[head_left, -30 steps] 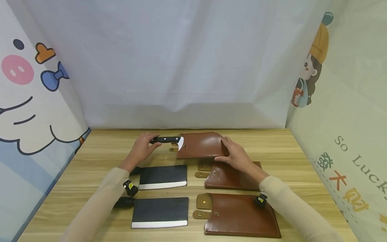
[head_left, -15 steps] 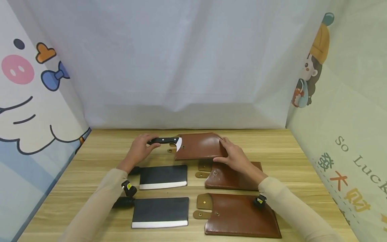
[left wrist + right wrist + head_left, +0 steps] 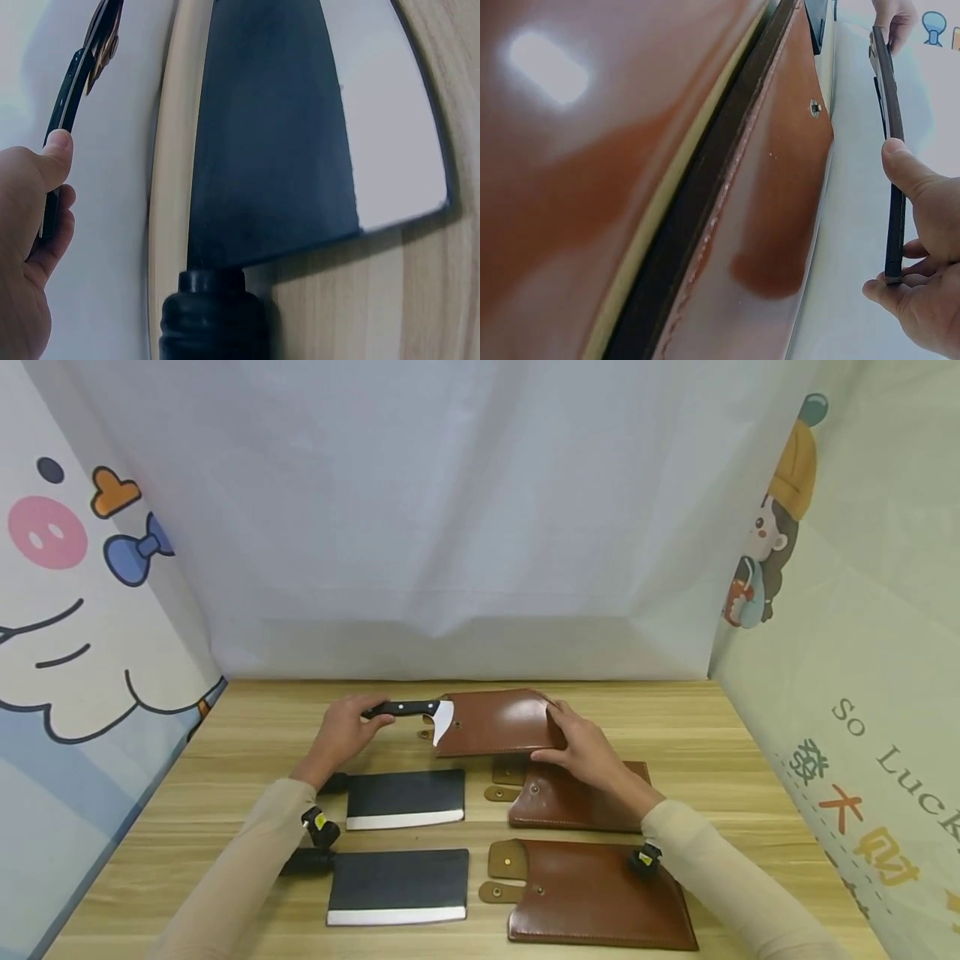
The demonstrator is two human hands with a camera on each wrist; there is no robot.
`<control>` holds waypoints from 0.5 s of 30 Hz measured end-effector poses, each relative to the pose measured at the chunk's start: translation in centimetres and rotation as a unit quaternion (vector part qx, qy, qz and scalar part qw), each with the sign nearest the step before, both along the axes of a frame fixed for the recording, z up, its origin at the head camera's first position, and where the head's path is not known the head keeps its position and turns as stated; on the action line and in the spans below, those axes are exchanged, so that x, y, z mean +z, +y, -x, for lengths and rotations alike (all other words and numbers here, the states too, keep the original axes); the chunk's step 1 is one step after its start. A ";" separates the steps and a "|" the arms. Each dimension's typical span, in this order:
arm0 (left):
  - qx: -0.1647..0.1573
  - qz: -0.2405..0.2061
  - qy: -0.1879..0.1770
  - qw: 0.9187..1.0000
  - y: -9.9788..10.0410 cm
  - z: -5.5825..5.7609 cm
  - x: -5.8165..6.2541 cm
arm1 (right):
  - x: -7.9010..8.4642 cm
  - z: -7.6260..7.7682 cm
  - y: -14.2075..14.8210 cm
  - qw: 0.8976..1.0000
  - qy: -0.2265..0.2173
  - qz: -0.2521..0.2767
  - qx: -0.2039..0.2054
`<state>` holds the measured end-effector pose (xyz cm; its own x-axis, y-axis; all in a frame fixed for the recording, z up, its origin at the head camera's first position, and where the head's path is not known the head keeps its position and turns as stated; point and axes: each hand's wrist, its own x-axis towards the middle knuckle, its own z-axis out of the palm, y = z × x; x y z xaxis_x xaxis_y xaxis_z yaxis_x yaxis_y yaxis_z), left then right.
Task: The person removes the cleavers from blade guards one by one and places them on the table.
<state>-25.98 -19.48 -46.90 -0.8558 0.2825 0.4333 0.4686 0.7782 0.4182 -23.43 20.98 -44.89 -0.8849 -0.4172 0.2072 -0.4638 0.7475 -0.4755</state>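
Observation:
Thumb and fingers of my left hand [image 3: 347, 731] grip the black riveted handle of a kitchen knife [image 3: 402, 707] at the back of the table. Most of its blade is hidden inside a brown leather sheath [image 3: 498, 722]; a curved silvery part shows at the mouth. My right hand [image 3: 588, 747] pinches the sheath's closed right end, thumb below and fingers above. In the right wrist view this sheath [image 3: 895, 202] appears edge-on between thumb and fingers. The left wrist view shows the left hand [image 3: 30, 240] around the handle.
Two dark-bladed cleavers [image 3: 405, 795] [image 3: 397, 881] lie at left, handles leftward, partly behind the left forearm. Two more brown sheaths [image 3: 573, 806] [image 3: 592, 893] with snap straps lie at right, under the right arm. A white cloth [image 3: 480, 527] rises behind the table.
The left hand and knife handle have shifted slightly left, and more blade now shows at the sheath's mouth. The sheath and right hand have barely moved.

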 end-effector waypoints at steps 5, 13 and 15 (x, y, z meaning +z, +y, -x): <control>0.008 -0.002 0.001 1.000 -0.5 -0.2 0.2 | 0.2 0.1 0.4 1.000 0.007 0.004 -0.004; 0.016 0.005 0.001 1.000 -1.0 -0.7 0.4 | 0.4 -0.3 0.7 1.000 -0.007 0.001 -0.006; 0.019 0.005 0.001 1.000 -1.1 -0.7 0.3 | 0.3 -0.4 0.7 1.000 -0.009 0.002 -0.007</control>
